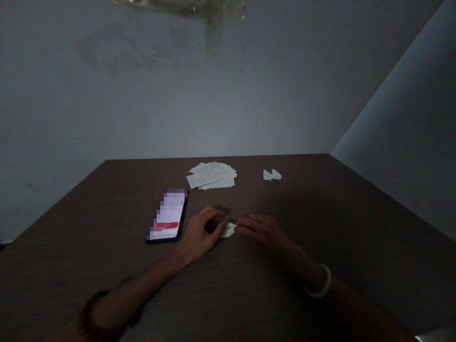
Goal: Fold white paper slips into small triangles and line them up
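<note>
A small piece of folded white paper lies on the table between my two hands. The thumb of my left hand presses its left end, while the other fingers curl over with a gap to the thumb. At the right end, my right hand has its fingers close together on the paper and covers part of it. Just left of my left hand is a phone with a lit screen, partly pixelated. Further back sits a folded white paper bow.
Behind my hands, a loose fanned pile of printed paper slips rests on the dark wooden table. The table's far edge meets a grey wall, and another wall surface slopes along the right side.
</note>
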{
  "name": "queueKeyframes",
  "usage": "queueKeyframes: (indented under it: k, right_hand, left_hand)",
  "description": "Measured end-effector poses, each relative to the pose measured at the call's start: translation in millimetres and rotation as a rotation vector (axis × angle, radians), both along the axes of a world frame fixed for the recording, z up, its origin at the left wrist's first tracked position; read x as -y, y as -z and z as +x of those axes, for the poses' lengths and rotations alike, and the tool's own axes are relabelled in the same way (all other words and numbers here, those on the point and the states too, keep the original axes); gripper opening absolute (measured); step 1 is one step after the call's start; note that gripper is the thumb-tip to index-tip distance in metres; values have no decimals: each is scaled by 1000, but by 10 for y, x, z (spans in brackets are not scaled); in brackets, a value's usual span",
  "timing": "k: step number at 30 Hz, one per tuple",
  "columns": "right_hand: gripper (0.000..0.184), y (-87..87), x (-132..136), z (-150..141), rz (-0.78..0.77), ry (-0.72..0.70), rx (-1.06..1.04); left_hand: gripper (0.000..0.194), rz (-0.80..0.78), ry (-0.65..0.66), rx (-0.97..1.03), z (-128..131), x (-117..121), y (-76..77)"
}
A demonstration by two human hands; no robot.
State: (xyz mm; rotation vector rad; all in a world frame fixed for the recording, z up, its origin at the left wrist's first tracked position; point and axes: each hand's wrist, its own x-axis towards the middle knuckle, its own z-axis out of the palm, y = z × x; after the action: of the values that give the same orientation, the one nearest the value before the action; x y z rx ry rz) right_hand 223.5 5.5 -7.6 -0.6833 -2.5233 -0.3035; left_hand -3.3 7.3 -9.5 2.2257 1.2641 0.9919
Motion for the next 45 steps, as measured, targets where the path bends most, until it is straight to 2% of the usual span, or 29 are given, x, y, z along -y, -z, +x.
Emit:
queueKeyframes:
  k: [6, 12, 16, 22, 25, 28, 33, 39, 45]
  right_hand:
    - [22, 2, 15, 6, 17, -42, -28]
    - [22, -4, 44, -4, -5, -24, -42]
    - [24, -18, 43, 0, 39, -52, -69]
    - [24, 37, 24, 5, -19, -34, -99]
    - [21, 94, -11, 17, -58, 17, -208]
    - [15, 115, -59, 61, -124, 98, -293]
    - [12, 55, -174, 243, -163, 286, -349]
    - [21, -20, -423, 697, -104, 710, -404]
    - [29, -24, -615, 1122, -191, 1079, -355]
  left_hand:
    - [15, -26, 109, -26, 23, -22, 8]
    - [20, -9, 110, -52, 21, 4, -35]
    - [22, 10, 125, -74, 30, 17, -46]
    - [17, -25, 77, 14, 7, 15, -29]
    - [27, -16, -3, 83, -24, 27, -37]
    - [25, -17, -32, 84, -34, 40, -70]
    - [21, 38, 51, 43, -32, 49, -106]
    - [18, 61, 125, 5, -55, 70, -95]
    - [17, 54, 178, -8, -43, 89, -138]
